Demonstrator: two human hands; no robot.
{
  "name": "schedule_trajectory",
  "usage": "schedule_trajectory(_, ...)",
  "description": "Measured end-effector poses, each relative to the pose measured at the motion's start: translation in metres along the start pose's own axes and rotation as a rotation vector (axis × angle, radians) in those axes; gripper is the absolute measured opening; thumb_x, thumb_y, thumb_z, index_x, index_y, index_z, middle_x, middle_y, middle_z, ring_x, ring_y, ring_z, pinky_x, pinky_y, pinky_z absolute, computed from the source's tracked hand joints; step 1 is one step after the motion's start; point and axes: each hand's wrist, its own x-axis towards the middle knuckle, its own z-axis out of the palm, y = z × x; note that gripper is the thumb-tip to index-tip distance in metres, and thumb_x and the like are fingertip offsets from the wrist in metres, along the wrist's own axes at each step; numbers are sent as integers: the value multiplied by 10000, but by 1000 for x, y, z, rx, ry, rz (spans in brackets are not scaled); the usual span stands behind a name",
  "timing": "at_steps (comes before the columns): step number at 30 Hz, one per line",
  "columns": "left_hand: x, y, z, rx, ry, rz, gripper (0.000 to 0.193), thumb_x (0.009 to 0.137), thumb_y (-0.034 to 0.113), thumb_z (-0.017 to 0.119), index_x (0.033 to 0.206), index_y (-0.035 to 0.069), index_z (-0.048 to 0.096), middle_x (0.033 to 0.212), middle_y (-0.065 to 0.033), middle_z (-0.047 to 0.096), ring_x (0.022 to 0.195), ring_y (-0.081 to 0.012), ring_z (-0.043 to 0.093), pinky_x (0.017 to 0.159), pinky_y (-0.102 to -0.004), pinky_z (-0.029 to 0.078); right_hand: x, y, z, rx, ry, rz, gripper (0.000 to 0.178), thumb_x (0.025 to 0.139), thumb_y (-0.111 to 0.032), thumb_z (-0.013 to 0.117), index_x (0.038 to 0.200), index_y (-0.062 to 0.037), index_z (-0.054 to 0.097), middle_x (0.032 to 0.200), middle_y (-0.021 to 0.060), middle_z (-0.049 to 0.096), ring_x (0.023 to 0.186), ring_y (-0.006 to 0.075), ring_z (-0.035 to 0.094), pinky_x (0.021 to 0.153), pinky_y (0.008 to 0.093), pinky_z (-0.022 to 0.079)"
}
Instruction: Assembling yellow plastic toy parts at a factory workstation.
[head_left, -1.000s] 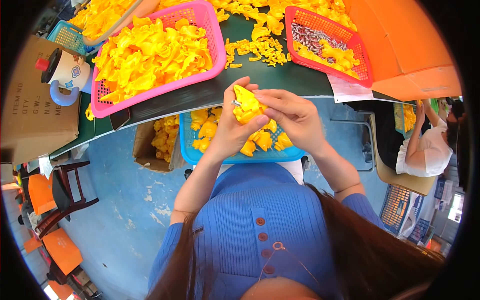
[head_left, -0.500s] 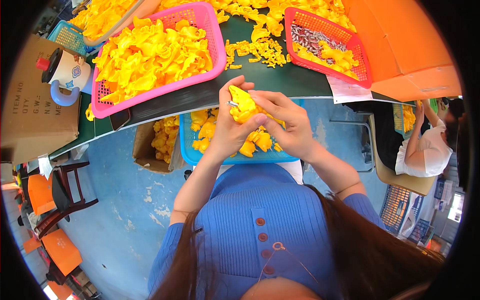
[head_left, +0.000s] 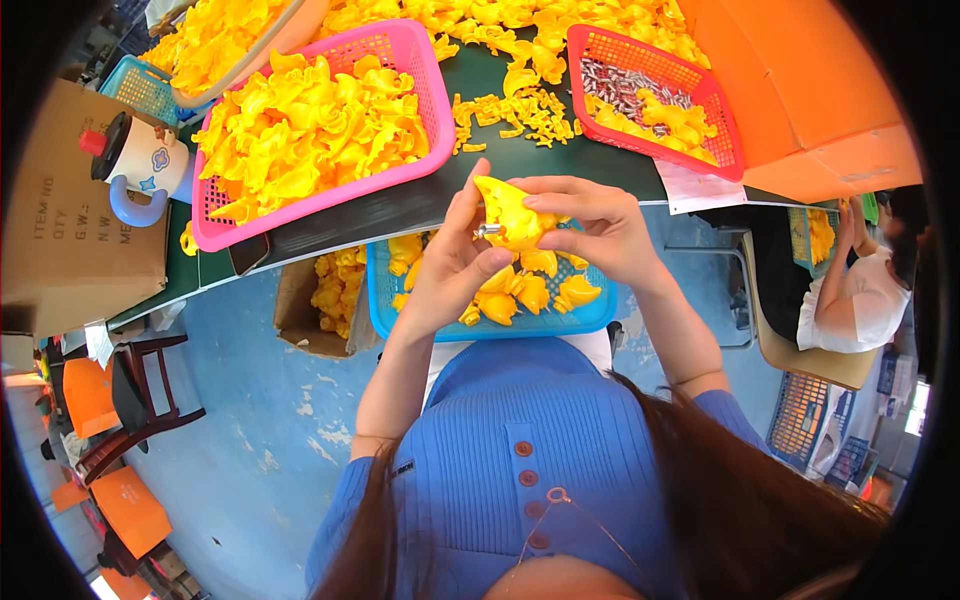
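Observation:
A yellow molded plastic piece (head_left: 515,217) with a pointed top is held up over the blue basket. A short metal pin (head_left: 488,230) sticks out of its left side. My right hand (head_left: 605,228) grips the piece from the right, thumb below and fingers on top. At the pin side is my left hand (head_left: 447,262), thumb and fingers apart around the pin; whether a fingertip touches the piece's far side is hidden. Below, the blue basket (head_left: 490,330) holds several similar yellow pieces (head_left: 533,292), partly covered by my hands.
On the dark green table (head_left: 545,170) stand a pink basket (head_left: 325,212) heaped with yellow pieces and a red basket (head_left: 655,150) with metal pins. Small yellow parts lie between them. An orange box (head_left: 800,90) is right, a mug (head_left: 145,165) left. A seated person (head_left: 855,290) works at right.
The yellow piece has turned more upright and shifted slightly right. My left thumb has come away from it, and my right fingers have moved onto its right side. The view has shifted slightly.

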Motion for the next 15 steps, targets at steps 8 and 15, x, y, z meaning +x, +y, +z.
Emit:
schedule_trajectory(8, 4, -23, -22, 112, 127, 202, 740, 717, 70, 734, 1311, 41, 294, 1258, -119, 425, 1196, -202, 416, 933, -300, 438, 7, 16, -12, 68, 287, 84, 346, 740, 27, 638, 1077, -47, 635, 1147, 171, 574, 1034, 260, 571, 853, 331, 480)
schedule_trajectory(15, 6, -20, -19, 165, 209, 271, 743, 685, 41, 752, 1281, 42, 308, 1255, -149, 432, 1171, -205, 443, 933, -350, 455, -2, 67, -30, -1094, 115, -216, 407, 729, -31, 670, 1124, -114, 612, 1137, 129, 577, 938, 265, 578, 808, 311, 473)
